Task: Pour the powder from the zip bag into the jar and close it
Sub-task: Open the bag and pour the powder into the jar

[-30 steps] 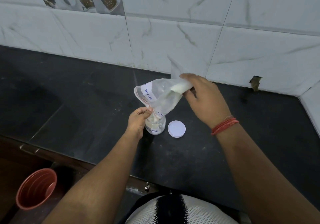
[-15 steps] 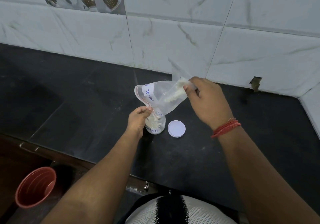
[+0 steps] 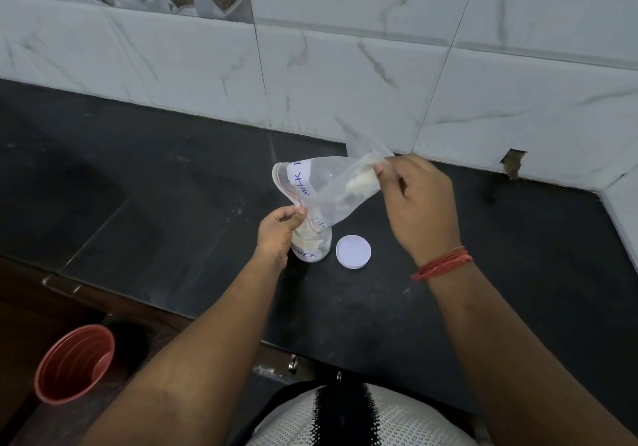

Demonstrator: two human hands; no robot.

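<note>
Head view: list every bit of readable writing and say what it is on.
"MILK": blue handwriting on the white label of the zip bag; a further letter by the fold is cut off.
"DER": blue handwriting on the jar label, its start hidden behind the left hand.
Lid: no writing.

Left hand (image 3: pixel 280 227) covers the near-left side of the jar (image 3: pixel 312 245), so its label reads only "…DER". Zip bag (image 3: pixel 324 193) mouth drapes over the jar's opening; the rim is not visible. Bag label is creased, "MILK" legible, the rest folded away; right hand (image 3: pixel 419 204) hides the bag's far corner.
</note>
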